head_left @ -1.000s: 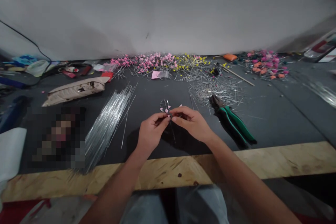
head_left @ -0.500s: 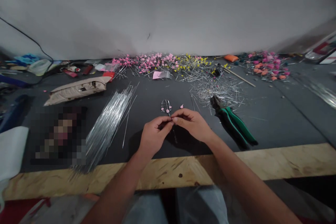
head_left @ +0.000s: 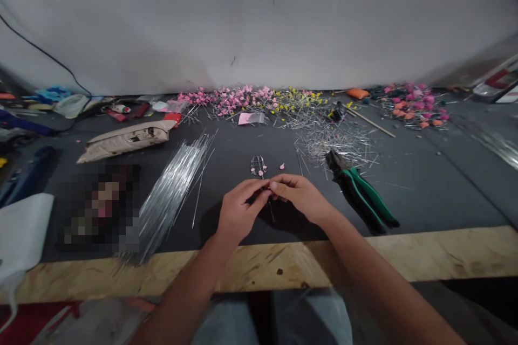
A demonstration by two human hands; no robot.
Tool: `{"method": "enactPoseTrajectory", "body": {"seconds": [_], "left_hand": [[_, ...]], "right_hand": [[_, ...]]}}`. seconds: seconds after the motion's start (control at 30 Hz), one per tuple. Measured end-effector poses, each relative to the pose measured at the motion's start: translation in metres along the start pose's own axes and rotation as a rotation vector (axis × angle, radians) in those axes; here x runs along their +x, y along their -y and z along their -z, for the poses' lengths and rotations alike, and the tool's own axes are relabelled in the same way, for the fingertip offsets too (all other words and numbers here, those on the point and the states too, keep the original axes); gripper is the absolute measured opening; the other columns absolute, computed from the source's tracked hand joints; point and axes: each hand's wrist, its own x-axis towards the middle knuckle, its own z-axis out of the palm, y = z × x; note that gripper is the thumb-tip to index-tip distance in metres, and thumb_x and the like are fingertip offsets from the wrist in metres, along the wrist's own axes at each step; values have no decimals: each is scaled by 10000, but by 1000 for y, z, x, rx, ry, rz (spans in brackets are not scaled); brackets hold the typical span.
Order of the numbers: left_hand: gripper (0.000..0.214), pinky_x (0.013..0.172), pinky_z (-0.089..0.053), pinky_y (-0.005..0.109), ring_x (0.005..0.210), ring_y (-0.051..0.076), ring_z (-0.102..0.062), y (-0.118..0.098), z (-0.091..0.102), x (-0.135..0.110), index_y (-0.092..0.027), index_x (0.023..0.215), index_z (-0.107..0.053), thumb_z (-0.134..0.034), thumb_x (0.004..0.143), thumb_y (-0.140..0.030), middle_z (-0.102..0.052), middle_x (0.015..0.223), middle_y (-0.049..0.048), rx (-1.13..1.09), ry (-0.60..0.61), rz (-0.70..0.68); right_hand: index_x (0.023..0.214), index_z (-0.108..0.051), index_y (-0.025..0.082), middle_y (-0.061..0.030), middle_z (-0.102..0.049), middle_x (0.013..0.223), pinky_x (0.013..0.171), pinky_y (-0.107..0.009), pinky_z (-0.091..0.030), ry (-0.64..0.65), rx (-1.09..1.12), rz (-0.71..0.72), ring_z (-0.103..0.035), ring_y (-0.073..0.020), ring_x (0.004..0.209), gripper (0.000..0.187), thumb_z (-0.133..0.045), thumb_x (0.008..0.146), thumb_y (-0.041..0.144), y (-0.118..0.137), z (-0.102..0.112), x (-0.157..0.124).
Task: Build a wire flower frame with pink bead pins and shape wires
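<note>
A small looped wire piece (head_left: 258, 162) with several pink blobs on its lower part stands out beyond my fingertips, and its twisted stem shows below them. My left hand (head_left: 243, 206) is closed in a pinch on the stem. Fingertip to fingertip with it, my right hand (head_left: 301, 197) pinches the same stem; whether a tiny bit sits between the fingers is hidden. Just beyond my right hand, a loose pink teardrop-shaped bit (head_left: 282, 166) lies on the dark tabletop (head_left: 234, 145).
To the left lies a bundle of straight wires (head_left: 174, 183); to the right, green-handled pliers (head_left: 362, 191). Along the wall are pink-tipped wires (head_left: 243, 98), yellow-tipped wires (head_left: 301, 101) and loose wires (head_left: 340, 143). A beige packet (head_left: 127, 139) and a white object (head_left: 26, 232) lie left.
The whole view has shifted slightly. Both hands stay together at the stem, with only small finger movements; the pink bit still lies on the tabletop.
</note>
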Motion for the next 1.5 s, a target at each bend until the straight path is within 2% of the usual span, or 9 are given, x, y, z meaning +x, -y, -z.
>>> {"method": "enactPoseTrajectory", "body": {"seconds": [0.23, 0.67, 0.9, 1.17, 1.3, 1.4, 1.5], "left_hand": [[178, 724, -483, 256, 782, 131, -598, -1, -1, -3, -211, 968, -637, -574, 803, -226, -645, 892, 37, 84, -63, -98], [145, 708, -492, 251, 768, 131, -596, 0, 0, -4, -217, 937, -630, -559, 811, -237, -637, 860, 33, 133, -67, -119], [176, 733, -484, 257, 804, 130, -590, -2, 0, -4, -219, 983, -617, -538, 826, -233, -629, 897, 39, 123, -7, -126], [141, 729, -476, 243, 786, 122, -587, -2, -1, -5, -215, 920, -645, -557, 809, -223, -626, 871, 27, 124, -43, -107], [116, 683, -481, 232, 707, 113, -582, -2, 2, -3, -206, 861, -654, -573, 792, -250, -634, 834, 25, 105, -113, -38], [125, 648, -482, 220, 690, 115, -583, 1, 9, -1, -194, 832, -662, -595, 766, -276, -646, 823, 28, 65, -227, 58], [164, 629, -478, 216, 680, 118, -589, 6, 16, 0, -179, 824, -669, -619, 739, -309, -657, 801, 28, -20, -352, 184]], "right_hand": [[803, -652, 180, 25, -545, 638, 549, -233, -320, 23, 63, -81, -448, -90, 578, 213, -598, 766, 384, 2, 1, -1], [745, -582, 183, 34, -532, 661, 578, -234, -335, 85, 40, -64, -447, -92, 593, 195, -580, 786, 373, 4, 2, -2], [748, -601, 182, 36, -528, 656, 569, -229, -336, 89, 54, -60, -452, -89, 592, 203, -581, 785, 381, 4, 1, -1], [775, -623, 174, 25, -550, 652, 568, -221, -376, 94, 31, -63, -480, -84, 597, 193, -554, 809, 351, 3, 2, -2], [875, -595, 175, -13, -575, 759, 451, -190, -390, 63, 110, -151, -550, -107, 626, 199, -551, 802, 355, 3, 9, -3], [898, -557, 182, -44, -583, 835, 365, -159, -377, -9, 90, -201, -581, -119, 625, 184, -553, 797, 336, 6, 16, -6], [904, -526, 198, -68, -599, 901, 343, -159, -413, -11, 42, -258, -612, -140, 646, 149, -540, 797, 302, 6, 20, -8]]}}
